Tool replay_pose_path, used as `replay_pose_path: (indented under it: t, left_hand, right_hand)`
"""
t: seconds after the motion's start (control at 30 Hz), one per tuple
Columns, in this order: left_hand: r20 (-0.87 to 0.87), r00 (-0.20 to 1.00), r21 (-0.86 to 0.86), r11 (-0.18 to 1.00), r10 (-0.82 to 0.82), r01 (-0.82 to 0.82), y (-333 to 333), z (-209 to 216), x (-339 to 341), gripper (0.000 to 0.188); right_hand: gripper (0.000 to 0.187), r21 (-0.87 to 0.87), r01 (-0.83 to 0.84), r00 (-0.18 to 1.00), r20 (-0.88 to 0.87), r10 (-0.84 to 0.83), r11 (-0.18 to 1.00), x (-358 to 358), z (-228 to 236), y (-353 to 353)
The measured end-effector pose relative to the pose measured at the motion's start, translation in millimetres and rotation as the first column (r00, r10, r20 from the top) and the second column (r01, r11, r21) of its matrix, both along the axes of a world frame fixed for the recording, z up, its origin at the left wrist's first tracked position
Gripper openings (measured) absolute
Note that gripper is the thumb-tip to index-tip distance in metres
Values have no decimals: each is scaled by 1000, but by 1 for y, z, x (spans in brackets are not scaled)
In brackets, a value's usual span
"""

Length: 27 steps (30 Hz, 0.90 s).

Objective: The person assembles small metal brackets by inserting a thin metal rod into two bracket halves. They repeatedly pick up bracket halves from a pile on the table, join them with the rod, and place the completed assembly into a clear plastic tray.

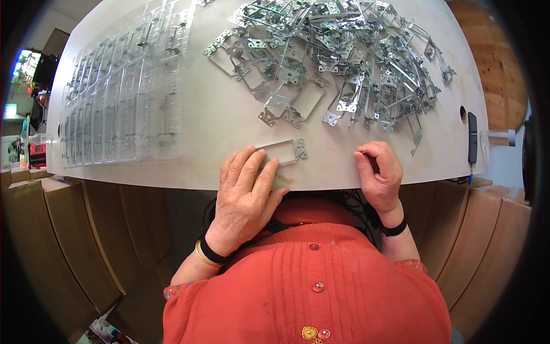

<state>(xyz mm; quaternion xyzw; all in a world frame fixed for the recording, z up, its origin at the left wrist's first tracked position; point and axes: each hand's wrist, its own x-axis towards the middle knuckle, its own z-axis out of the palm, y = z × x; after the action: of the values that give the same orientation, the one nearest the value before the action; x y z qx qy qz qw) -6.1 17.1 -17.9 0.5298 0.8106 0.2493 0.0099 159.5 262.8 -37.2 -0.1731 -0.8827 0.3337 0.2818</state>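
On the table near its front edge lies a slim rectangular metal bracket frame (300, 149), with a flat holed plate at its right end. My left hand (243, 189) lies palm down over the bracket's left end, its fingers stretched out and touching it; that end is hidden beneath them. To the right, my right hand (381, 175) hovers at the table's front edge, thumb and forefinger pinched together. Whatever sits in that pinch, if anything, is too small to make out. Beyond both hands rises a tangled heap of similar metal brackets (395, 80).
Clear plastic trays (123, 103) with long slots, holding some metal parts, cover the table's left side. At the right edge are a dark slim device (472, 137) and a round hole (463, 113). Cardboard boxes (74, 229) stand below the table on both sides.
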Motion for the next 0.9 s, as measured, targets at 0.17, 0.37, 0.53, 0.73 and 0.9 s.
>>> replay_pose_path:
  t: [0.17, 0.37, 0.53, 0.73, 0.9]
  left_hand:
    - [55, 997, 9, 999, -49, 49, -7, 0, 1, 56]
    - [-33, 997, 70, 995, -68, 71, -10, -10, 5, 45]
    - [-24, 995, 158, 983, -94, 97, -10, -12, 8, 36]
    - [195, 980, 336, 941, -31, -36, 0, -3, 7, 23]
    - [441, 897, 323, 924, 44, -204, 13, 4, 1, 17]
  right_hand:
    - [13, -14, 5, 1000, 1, -5, 1000, 0, 1, -3]
    - [13, -14, 1, 1000, 2, -1, 1000, -1, 0, -3]
    - [13, -13, -13, 999, -40, 12, 1000, -4, -2, -9]
    - [14, -115, -34, 998, -52, 28, 993, -8, -3, -19]
    - [14, -235, -31, 997, -72, 14, 972, -13, -4, -26]
